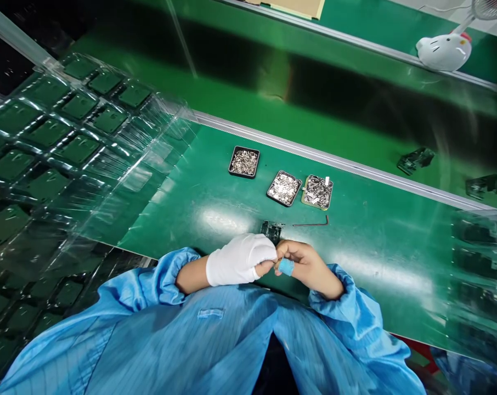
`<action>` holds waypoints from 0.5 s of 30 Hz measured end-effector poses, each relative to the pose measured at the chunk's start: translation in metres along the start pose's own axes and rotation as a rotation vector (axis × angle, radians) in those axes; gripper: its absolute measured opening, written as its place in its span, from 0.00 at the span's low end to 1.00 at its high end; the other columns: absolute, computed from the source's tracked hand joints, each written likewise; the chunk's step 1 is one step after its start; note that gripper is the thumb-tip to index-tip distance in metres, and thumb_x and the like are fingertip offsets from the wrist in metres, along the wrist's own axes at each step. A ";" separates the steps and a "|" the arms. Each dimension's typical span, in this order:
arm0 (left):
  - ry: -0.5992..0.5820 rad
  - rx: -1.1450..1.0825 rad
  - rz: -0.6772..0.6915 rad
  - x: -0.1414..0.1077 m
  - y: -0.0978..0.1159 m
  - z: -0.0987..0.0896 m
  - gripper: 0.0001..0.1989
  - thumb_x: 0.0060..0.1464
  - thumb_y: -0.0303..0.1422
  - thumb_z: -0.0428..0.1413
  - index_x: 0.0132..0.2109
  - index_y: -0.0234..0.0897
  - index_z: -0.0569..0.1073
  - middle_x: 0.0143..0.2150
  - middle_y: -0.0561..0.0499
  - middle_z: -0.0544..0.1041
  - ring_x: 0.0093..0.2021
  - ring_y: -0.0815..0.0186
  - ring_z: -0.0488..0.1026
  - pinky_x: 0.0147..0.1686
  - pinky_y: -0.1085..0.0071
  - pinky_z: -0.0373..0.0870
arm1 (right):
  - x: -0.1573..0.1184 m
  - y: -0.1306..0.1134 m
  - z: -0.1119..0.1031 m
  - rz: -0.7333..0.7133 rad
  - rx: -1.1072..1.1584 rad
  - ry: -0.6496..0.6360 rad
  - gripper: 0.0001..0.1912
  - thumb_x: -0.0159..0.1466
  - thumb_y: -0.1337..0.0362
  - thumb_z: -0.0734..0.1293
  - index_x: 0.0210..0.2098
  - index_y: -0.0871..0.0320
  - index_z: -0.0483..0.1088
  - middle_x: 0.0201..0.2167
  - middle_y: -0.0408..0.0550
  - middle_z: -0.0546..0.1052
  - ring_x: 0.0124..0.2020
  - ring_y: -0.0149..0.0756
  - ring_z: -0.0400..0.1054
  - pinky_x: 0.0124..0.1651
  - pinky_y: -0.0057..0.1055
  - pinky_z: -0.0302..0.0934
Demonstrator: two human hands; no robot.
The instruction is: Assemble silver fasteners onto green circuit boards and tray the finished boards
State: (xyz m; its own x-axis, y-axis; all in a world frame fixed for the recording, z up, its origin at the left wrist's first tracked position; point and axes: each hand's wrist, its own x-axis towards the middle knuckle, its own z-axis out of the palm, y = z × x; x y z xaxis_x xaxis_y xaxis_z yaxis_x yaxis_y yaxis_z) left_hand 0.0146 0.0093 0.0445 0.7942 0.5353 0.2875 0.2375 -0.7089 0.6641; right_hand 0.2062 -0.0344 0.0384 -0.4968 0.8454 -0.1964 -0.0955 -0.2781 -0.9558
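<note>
My left hand (242,258), in a white glove with a bare thumb, meets my right hand (300,263) close in front of my body. Fingers and thumbs of both are pinched together at the tips. Whatever lies between them is too small to make out. A blue wrap (286,267) circles a digit of my right hand. Just beyond the fingertips a dark, part-clear plastic part (272,230) lies on the green mat, its near side hidden by my hands. To its right rests a thin L-shaped hex key (312,223).
Three small trays of shiny metal pieces stand farther back: a left tray (244,162), a middle tray (284,188) and a right tray (317,192). Clear blister trays (75,129) fill the left, others (481,274) the right. A metal rail (334,163) crosses behind.
</note>
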 end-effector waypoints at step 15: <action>0.128 -0.102 -0.387 -0.004 -0.040 0.031 0.28 0.49 0.36 0.57 0.56 0.34 0.61 0.55 0.37 0.67 0.57 0.50 0.65 0.56 0.52 0.63 | 0.015 0.005 -0.021 -0.387 -0.745 0.487 0.04 0.65 0.66 0.63 0.34 0.55 0.68 0.41 0.49 0.71 0.45 0.41 0.66 0.50 0.41 0.61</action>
State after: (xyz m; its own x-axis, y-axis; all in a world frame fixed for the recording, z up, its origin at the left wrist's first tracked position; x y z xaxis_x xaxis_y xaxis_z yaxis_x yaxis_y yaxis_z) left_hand 0.0193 0.0210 -0.0045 0.5798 0.8106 0.0825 0.4432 -0.3987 0.8029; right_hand 0.2160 -0.0134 0.0265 -0.1182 0.9604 0.2524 0.4772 0.2778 -0.8337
